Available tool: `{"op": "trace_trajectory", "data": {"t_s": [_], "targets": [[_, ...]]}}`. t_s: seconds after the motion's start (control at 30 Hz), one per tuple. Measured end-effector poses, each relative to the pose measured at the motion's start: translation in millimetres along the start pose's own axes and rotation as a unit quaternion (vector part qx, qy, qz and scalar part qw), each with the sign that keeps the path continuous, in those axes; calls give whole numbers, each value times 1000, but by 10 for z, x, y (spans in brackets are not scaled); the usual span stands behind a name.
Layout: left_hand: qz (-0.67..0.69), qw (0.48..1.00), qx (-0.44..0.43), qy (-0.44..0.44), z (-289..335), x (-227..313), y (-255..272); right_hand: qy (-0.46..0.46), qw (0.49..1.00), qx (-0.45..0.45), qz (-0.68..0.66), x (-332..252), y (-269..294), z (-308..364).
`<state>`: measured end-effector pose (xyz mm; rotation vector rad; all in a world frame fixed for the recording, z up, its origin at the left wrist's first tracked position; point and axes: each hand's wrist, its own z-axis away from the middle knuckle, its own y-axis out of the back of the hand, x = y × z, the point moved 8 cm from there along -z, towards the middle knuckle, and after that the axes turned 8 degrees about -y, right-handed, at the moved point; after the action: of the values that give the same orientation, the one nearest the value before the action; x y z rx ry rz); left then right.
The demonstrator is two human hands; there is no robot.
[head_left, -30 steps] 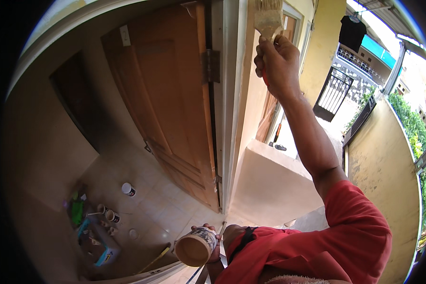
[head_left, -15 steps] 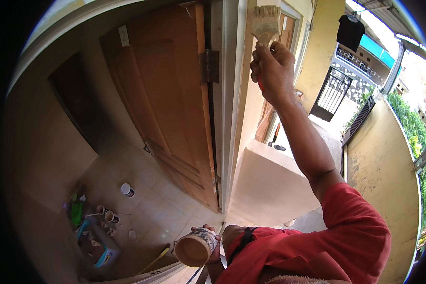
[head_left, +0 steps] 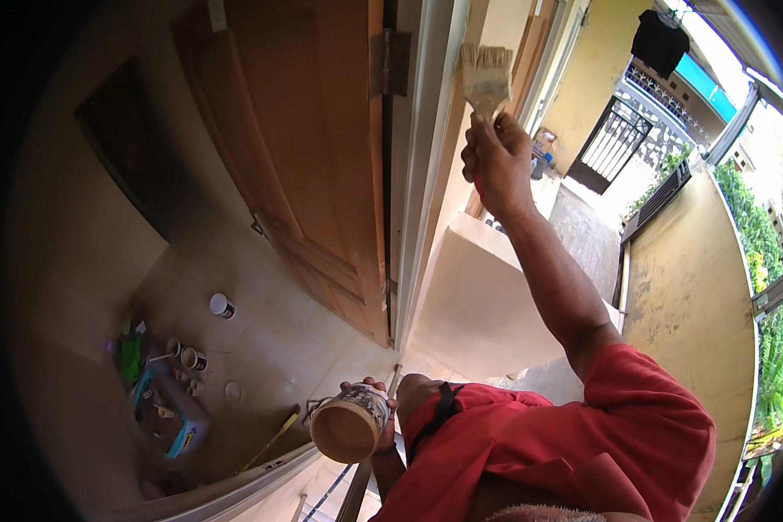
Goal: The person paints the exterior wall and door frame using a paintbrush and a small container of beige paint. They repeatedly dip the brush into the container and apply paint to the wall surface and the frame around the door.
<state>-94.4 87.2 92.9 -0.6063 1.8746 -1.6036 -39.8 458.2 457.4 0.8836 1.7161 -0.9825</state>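
My right hand (head_left: 500, 165) is closed round the handle of a wide paintbrush (head_left: 487, 80), with my arm stretched out ahead. The brush's pale bristles point up, in front of a cream wall strip beside the white door frame (head_left: 428, 148). Whether they touch the wall I cannot tell. Low in front of my body, my left hand (head_left: 388, 432) grips a small paint pot (head_left: 346, 430) from its right side. The pot is tilted with its mouth facing me, and its inside looks beige. Part of that hand is hidden behind it.
A brown panelled door (head_left: 296, 148) stands left of the frame. On the tiled floor inside are a white tub (head_left: 223, 305), several cups and a box (head_left: 183, 426). A low cream wall (head_left: 470, 304) lies ahead; a yellow boundary wall (head_left: 687, 287) and a metal gate (head_left: 613, 143) are right.
My right hand and the brush have come down along the wall strip beside the frame. The view has shifted a little; my left hand still holds the pot.
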Motion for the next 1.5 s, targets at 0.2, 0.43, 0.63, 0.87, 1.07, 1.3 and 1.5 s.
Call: {"op": "trace_trajectory", "data": {"t_s": [0.2,0.43,0.63,0.87,1.07,1.3,1.5], "targets": [[-9,1000,-22,-17,-33,53,-69,-95,995,23,-21,693,269,523],[-5,1000,-16,-1,-35,65,0,102,995,-4,-7,-185,102,293],[10,1000,3,15,-31,2,-48,-53,997,-43,40,621,288,210],[6,1000,16,20,-52,38,-149,-205,972,6,115,1721,1143,1045],[-10,998,30,58,-54,62,-153,-230,948,-36,218,2236,1630,1568],[12,994,68,80,-43,-64,-203,-225,906,-49,355,2588,1734,1859],[-6,992,68,101,-67,-69,-225,-251,902,-51,347,2674,1568,1891]]}}
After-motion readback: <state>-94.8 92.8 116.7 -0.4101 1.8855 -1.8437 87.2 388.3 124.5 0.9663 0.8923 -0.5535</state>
